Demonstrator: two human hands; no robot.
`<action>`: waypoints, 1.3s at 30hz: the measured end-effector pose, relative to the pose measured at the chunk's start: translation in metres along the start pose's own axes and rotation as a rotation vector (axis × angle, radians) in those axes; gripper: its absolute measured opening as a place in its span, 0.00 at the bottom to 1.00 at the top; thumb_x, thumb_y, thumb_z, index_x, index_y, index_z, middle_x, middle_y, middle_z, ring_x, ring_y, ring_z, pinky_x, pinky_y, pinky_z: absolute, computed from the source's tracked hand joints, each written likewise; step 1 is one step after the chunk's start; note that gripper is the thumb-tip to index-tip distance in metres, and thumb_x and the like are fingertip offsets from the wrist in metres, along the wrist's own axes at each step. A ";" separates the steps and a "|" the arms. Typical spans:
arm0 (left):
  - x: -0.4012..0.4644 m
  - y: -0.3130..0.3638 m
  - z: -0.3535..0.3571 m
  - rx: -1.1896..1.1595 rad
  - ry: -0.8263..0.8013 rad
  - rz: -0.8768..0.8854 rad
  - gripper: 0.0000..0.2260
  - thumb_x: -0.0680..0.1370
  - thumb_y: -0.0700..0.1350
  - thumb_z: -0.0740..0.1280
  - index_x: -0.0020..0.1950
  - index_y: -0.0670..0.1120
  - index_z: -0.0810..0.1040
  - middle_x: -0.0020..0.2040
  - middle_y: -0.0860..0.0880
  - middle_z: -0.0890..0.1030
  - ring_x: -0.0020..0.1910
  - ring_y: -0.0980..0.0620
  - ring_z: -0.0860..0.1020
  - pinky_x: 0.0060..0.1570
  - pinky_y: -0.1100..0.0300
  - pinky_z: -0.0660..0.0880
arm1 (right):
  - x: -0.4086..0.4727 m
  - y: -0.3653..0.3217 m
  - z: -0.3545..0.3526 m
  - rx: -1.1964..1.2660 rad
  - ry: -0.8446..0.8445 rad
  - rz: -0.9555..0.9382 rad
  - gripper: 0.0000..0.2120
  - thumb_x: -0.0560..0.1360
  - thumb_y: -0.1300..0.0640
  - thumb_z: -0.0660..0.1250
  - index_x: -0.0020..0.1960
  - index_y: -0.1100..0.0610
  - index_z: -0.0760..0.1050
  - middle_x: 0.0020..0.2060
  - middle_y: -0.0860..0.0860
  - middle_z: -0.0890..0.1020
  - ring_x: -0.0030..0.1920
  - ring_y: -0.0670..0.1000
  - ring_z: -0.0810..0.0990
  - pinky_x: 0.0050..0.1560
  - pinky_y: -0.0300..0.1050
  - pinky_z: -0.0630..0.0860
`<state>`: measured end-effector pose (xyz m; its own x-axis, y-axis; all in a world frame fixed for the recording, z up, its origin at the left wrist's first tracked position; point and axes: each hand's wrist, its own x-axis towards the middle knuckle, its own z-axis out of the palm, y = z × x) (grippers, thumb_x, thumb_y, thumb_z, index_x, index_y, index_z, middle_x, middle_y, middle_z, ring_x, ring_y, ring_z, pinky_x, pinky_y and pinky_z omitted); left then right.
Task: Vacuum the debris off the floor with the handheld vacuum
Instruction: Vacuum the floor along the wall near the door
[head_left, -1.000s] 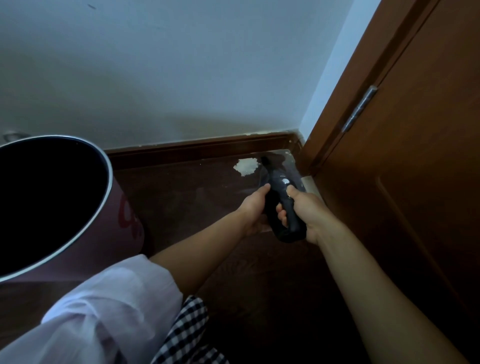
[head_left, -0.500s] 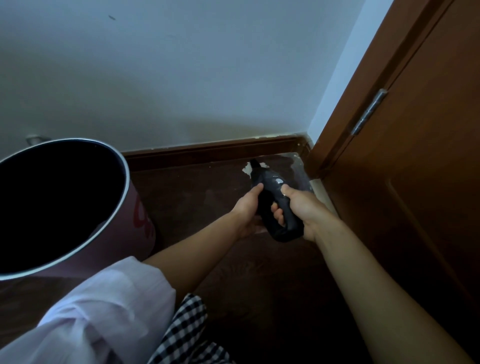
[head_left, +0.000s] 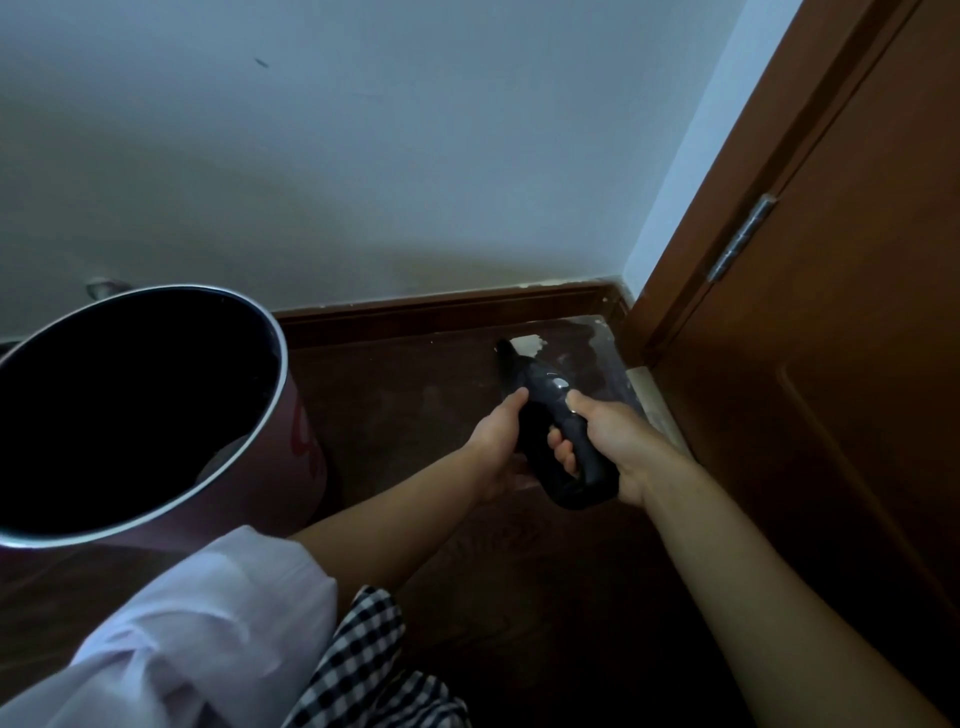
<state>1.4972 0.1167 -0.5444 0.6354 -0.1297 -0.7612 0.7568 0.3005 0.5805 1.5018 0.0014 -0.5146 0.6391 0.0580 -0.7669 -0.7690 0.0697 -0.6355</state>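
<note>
A black handheld vacuum (head_left: 543, 397) points down into the floor corner, its nozzle tip resting at the left edge of a pale patch of debris (head_left: 529, 345) on the dark wood floor. My right hand (head_left: 608, 441) grips the vacuum's loop handle, thumb on top near the button. My left hand (head_left: 498, 439) holds the side of the vacuum's body, thumb along it. Most of the debris patch is hidden behind the nozzle.
A tall pink bin (head_left: 156, 415) with a dark inside stands at the left, close to my left arm. A brown door (head_left: 831, 364) with a metal hinge closes the right side. Dark skirting board (head_left: 441, 306) runs along the white wall.
The vacuum's nozzle has swung left across the debris patch, from its right side to its left edge. Less of the pale patch shows now. Both hands kept their hold.
</note>
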 end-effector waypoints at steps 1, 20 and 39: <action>-0.002 -0.002 0.002 -0.006 -0.010 -0.010 0.21 0.82 0.57 0.57 0.69 0.44 0.70 0.42 0.45 0.79 0.30 0.51 0.82 0.29 0.57 0.79 | -0.001 0.001 -0.003 -0.004 0.005 -0.005 0.19 0.83 0.49 0.55 0.54 0.65 0.73 0.29 0.53 0.77 0.20 0.45 0.74 0.19 0.35 0.70; 0.009 0.008 0.002 0.030 -0.012 -0.022 0.23 0.82 0.58 0.57 0.68 0.43 0.72 0.42 0.45 0.80 0.39 0.49 0.79 0.41 0.51 0.76 | 0.001 -0.009 0.002 0.010 0.010 -0.008 0.18 0.83 0.49 0.55 0.55 0.65 0.71 0.31 0.55 0.76 0.20 0.46 0.74 0.19 0.35 0.71; 0.026 0.022 0.022 0.052 -0.152 -0.012 0.23 0.82 0.60 0.55 0.68 0.44 0.71 0.51 0.43 0.79 0.49 0.46 0.79 0.45 0.50 0.76 | 0.015 -0.036 -0.016 0.037 0.117 -0.011 0.20 0.82 0.51 0.58 0.67 0.64 0.67 0.32 0.56 0.76 0.19 0.46 0.74 0.18 0.36 0.71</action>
<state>1.5338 0.0994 -0.5447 0.6391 -0.2755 -0.7181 0.7690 0.2494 0.5886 1.5390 -0.0157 -0.5049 0.6392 -0.0594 -0.7667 -0.7597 0.1062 -0.6416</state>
